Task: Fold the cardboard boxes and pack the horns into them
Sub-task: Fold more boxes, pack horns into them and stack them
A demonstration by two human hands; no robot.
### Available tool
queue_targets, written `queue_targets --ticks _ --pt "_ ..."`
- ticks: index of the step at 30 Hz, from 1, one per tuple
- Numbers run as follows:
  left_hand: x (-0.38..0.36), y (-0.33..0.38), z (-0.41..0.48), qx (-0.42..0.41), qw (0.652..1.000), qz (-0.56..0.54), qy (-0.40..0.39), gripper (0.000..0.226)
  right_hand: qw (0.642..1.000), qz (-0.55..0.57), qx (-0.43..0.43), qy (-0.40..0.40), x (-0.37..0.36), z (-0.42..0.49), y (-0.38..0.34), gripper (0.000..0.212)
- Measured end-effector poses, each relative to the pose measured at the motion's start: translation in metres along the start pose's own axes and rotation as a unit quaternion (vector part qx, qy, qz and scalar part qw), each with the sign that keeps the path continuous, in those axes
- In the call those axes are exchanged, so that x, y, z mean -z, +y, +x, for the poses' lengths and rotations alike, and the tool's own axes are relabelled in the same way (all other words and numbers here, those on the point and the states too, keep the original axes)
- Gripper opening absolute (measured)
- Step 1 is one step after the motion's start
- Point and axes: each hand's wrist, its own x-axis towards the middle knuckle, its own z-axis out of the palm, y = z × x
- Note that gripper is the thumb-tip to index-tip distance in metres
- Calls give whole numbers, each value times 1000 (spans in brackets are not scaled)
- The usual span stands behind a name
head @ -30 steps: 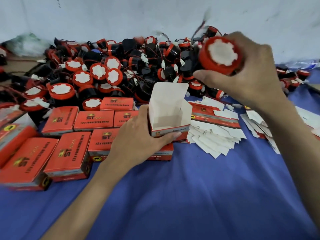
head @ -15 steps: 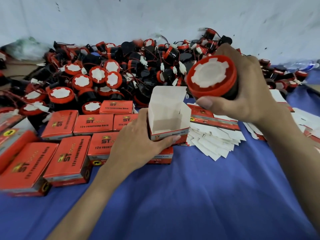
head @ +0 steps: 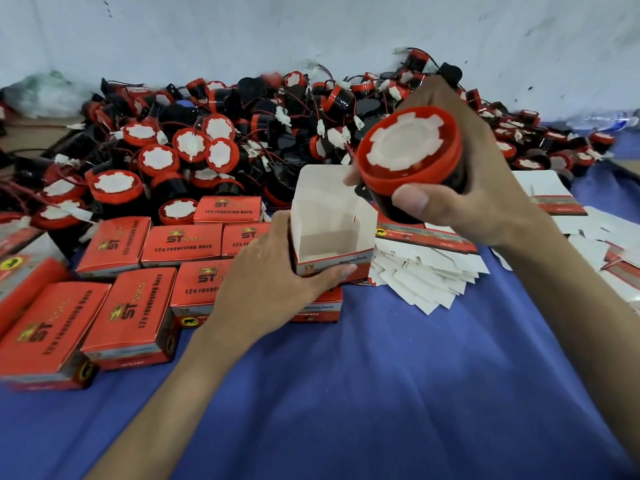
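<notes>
An open red cardboard box [head: 332, 233] with a white inside stands upright on a closed box, its top flap raised at the back. My left hand [head: 277, 271] grips its left side and front. My right hand [head: 464, 178] holds a horn [head: 408, 154], black-bodied with a red rim and white face, just above and to the right of the box's opening, face tilted toward me. A large heap of horns [head: 221, 147] with wires lies behind.
Several closed red boxes [head: 138, 313] lie in rows at the left on the blue cloth [head: 381, 393]. A fanned stack of flat unfolded boxes [head: 426, 271] lies right of the open box, more flat ones [head: 554, 199] at far right. A white wall backs the heap.
My right hand has brought the horn down and toward me, from over the heap to just beside the open box's mouth. The left hand has kept its grip on the box.
</notes>
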Motion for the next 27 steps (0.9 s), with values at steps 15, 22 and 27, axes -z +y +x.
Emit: queue_targets --ticks 15,22,27 --pt "0 0 -1 -10 1000 12 5 62 990 -134 41 9 -21 -1 -1 60" --pt "2 1 -2 -17 1000 -19 -7 76 974 -220 8 -56 -47 -7 14 54" --pt "0 0 0 -2 1000 -19 -5 62 952 -300 21 -58 -47 -4 25 64"
